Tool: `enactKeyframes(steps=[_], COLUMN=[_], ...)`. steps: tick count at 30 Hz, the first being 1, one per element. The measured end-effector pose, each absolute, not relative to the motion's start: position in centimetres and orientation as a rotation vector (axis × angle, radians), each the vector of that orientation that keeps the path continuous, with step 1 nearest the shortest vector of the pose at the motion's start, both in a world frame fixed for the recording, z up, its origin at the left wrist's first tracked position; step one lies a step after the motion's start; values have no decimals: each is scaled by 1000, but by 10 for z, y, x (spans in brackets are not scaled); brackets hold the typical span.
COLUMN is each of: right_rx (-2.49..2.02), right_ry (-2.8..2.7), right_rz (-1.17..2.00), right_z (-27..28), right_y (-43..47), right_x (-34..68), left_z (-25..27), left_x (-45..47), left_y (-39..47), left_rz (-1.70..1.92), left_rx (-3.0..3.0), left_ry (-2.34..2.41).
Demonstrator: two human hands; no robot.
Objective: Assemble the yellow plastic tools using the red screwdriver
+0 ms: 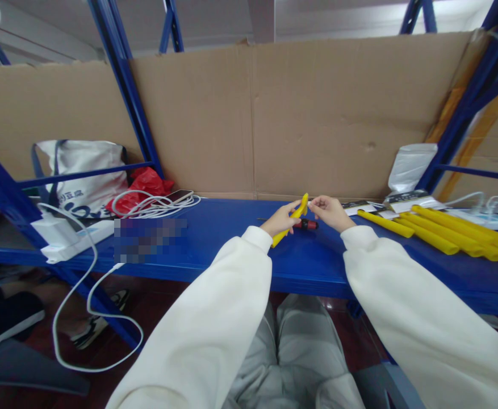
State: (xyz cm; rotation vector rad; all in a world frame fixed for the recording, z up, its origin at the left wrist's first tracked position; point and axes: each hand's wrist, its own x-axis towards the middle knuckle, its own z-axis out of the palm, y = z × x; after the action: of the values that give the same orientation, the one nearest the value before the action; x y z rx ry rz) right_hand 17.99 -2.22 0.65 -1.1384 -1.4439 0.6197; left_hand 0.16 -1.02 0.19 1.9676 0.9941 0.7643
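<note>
My left hand [281, 220] is wrapped round a slim yellow tube-like piece [302, 205], which tilts up toward the cardboard. Its lower end shows below the palm. Close to the upper end, my right hand [330, 211] has thumb and forefinger pinched together. Whatever sits between those fingertips, perhaps something small and pale, is too small to make out. On the blue tabletop [227, 227] just beyond and below the hands lies a red and black screwdriver [307, 224], its thin shaft pointing left and partly hidden by my left hand.
Several yellow tubes [453, 227] lie at the right, near packets [414, 199]. At the left are a coiled white cable [159, 207], a power strip [82, 238], a cloth bag [87, 170] and a red plastic bag [146, 184]. Cardboard [317, 113] stands behind. Another person's leg [61, 307] shows lower left.
</note>
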Motion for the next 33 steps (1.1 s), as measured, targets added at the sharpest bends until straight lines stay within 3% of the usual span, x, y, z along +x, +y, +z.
enactKeyframes(steps=[5,12,33], right_rx=[-1252,-1851,-2156], right_ry=[-1407,-1491,-1641], right_rz=[495,31,-51], right_z=[6,-8,-20], right_y=[-15,2,31], right_x=[195,253,272], left_z=[3,1,0], left_x=[1,2,2], left_y=[-8,-6,-5], left_rz=[805,844,799], left_rx=[1888,1853,1890], left_ry=[1052,1093,1052])
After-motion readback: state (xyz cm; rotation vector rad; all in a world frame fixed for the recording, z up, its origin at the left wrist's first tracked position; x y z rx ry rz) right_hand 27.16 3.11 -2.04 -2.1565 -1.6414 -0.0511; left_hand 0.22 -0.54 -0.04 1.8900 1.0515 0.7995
